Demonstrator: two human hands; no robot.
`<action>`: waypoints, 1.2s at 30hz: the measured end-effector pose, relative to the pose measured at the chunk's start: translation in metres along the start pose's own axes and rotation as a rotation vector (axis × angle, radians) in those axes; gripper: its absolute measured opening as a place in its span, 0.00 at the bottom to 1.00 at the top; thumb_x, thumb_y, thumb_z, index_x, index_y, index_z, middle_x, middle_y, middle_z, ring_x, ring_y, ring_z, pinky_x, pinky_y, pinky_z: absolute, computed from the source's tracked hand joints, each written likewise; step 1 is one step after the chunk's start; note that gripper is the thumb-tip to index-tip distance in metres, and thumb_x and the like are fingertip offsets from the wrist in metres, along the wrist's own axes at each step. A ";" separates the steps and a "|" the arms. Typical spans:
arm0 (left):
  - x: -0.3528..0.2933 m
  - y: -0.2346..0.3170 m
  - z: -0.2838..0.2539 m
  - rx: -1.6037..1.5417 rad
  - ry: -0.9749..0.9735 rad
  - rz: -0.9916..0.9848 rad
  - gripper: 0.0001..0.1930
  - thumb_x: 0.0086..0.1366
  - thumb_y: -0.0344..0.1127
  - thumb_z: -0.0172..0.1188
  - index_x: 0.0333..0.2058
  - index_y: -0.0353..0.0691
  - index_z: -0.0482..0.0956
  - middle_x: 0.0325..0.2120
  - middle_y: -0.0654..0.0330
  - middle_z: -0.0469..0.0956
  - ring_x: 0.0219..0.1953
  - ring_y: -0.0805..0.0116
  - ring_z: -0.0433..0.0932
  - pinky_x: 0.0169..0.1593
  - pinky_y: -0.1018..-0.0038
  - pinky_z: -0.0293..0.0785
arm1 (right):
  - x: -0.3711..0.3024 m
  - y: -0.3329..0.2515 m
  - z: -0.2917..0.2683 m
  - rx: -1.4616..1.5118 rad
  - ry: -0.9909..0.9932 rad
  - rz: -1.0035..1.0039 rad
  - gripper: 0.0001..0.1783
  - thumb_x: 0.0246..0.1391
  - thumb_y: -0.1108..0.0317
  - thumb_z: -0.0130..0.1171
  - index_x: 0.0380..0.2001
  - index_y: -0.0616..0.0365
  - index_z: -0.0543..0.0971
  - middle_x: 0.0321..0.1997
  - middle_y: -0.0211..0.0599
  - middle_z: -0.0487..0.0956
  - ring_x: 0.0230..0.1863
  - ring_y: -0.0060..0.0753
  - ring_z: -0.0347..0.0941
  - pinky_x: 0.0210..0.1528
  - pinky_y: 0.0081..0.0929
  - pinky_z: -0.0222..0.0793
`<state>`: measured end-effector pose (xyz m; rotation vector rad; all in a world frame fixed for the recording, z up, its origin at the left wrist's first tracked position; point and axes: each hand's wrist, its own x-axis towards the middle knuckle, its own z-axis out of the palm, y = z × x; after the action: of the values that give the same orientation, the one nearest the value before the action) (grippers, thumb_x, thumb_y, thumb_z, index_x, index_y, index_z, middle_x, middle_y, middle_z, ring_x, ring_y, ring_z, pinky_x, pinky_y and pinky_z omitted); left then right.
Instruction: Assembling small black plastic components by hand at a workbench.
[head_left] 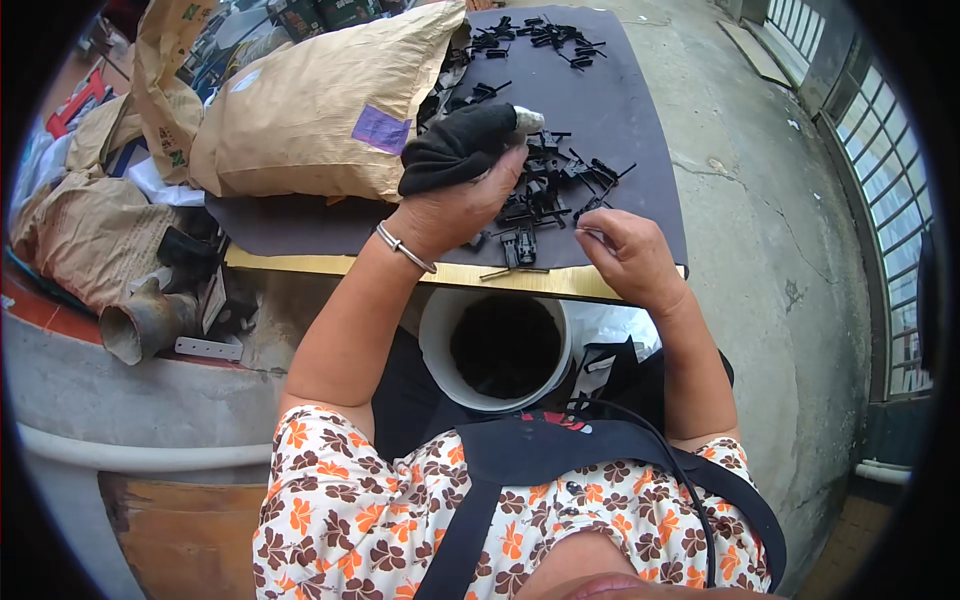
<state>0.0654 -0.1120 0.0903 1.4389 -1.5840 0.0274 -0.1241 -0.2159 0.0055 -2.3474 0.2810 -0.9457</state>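
My left hand is over the table, its fingers mostly hidden by a black cloth covering with a whitish tip. Whether those fingers grip anything cannot be seen. Close to the right of it, my right hand has its thumb and fingers pinched together; what they hold, if anything, is too small to make out. Between and beyond both hands lies a loose pile of small black plastic parts with thin stems. One black part rests near the table's front edge, just left of my right hand.
The table has a dark grey cover and a yellowish front edge. More black parts lie at its far end. A large brown paper sack fills its left side. Below the front edge stands a white bucket holding dark contents.
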 end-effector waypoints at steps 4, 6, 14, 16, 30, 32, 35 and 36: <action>-0.087 0.014 -0.002 -0.295 0.120 -0.366 0.11 0.59 0.28 0.58 0.41 0.34 0.78 0.34 0.58 0.79 0.35 0.75 0.77 0.43 0.77 0.72 | -0.009 -0.028 0.038 -0.157 -0.069 -0.095 0.13 0.45 0.61 0.63 0.30 0.55 0.73 0.23 0.36 0.75 0.24 0.42 0.74 0.26 0.34 0.70; -0.126 0.014 0.000 -0.175 0.118 -0.521 0.11 0.60 0.30 0.58 0.42 0.34 0.78 0.32 0.60 0.79 0.32 0.78 0.75 0.38 0.79 0.72 | -0.010 -0.030 0.049 -0.286 -0.164 -0.054 0.15 0.45 0.59 0.63 0.29 0.56 0.71 0.22 0.37 0.75 0.25 0.42 0.74 0.26 0.35 0.70; -0.176 0.024 0.015 -0.805 0.090 -1.015 0.13 0.65 0.32 0.52 0.47 0.37 0.75 0.36 0.60 0.78 0.31 0.77 0.76 0.32 0.82 0.72 | -0.016 -0.021 0.046 0.007 -0.129 -0.092 0.04 0.48 0.73 0.57 0.28 0.59 0.72 0.23 0.40 0.74 0.24 0.44 0.72 0.26 0.35 0.66; -0.175 0.024 0.022 -0.984 0.179 -1.109 0.13 0.66 0.33 0.50 0.47 0.37 0.74 0.37 0.59 0.78 0.33 0.76 0.77 0.32 0.81 0.73 | -0.016 -0.034 0.045 0.105 -0.118 -0.118 0.05 0.47 0.74 0.58 0.28 0.59 0.72 0.22 0.40 0.74 0.23 0.43 0.72 0.26 0.34 0.66; -0.148 0.041 0.023 -0.643 0.022 -0.823 0.20 0.65 0.30 0.51 0.55 0.32 0.64 0.35 0.62 0.77 0.32 0.82 0.72 0.36 0.84 0.69 | -0.022 -0.063 0.055 0.344 -0.054 -0.097 0.13 0.42 0.70 0.67 0.24 0.59 0.71 0.18 0.30 0.67 0.16 0.21 0.57 0.19 0.20 0.56; -0.146 0.043 0.020 -0.611 -0.072 -0.734 0.20 0.64 0.30 0.52 0.54 0.32 0.65 0.35 0.62 0.77 0.31 0.81 0.72 0.35 0.85 0.69 | -0.022 -0.059 0.053 0.511 -0.115 0.263 0.13 0.45 0.69 0.66 0.22 0.59 0.70 0.17 0.24 0.65 0.18 0.15 0.55 0.19 0.17 0.53; -0.145 0.044 0.022 -0.393 -0.200 -0.642 0.13 0.63 0.31 0.50 0.46 0.37 0.71 0.34 0.61 0.77 0.34 0.73 0.74 0.40 0.75 0.71 | -0.020 -0.057 0.050 0.650 -0.245 0.417 0.13 0.50 0.68 0.63 0.20 0.59 0.69 0.17 0.21 0.64 0.20 0.12 0.55 0.21 0.15 0.52; -0.143 0.042 0.023 -0.399 -0.150 -0.573 0.14 0.62 0.30 0.51 0.47 0.36 0.70 0.36 0.58 0.77 0.37 0.70 0.74 0.43 0.74 0.70 | -0.019 -0.056 0.051 0.714 -0.272 0.465 0.13 0.52 0.67 0.61 0.20 0.60 0.69 0.18 0.21 0.64 0.21 0.13 0.56 0.22 0.16 0.54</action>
<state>-0.0031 -0.0048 0.0101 1.5381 -1.1519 -0.7053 -0.1043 -0.1403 -0.0014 -1.6199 0.2984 -0.3951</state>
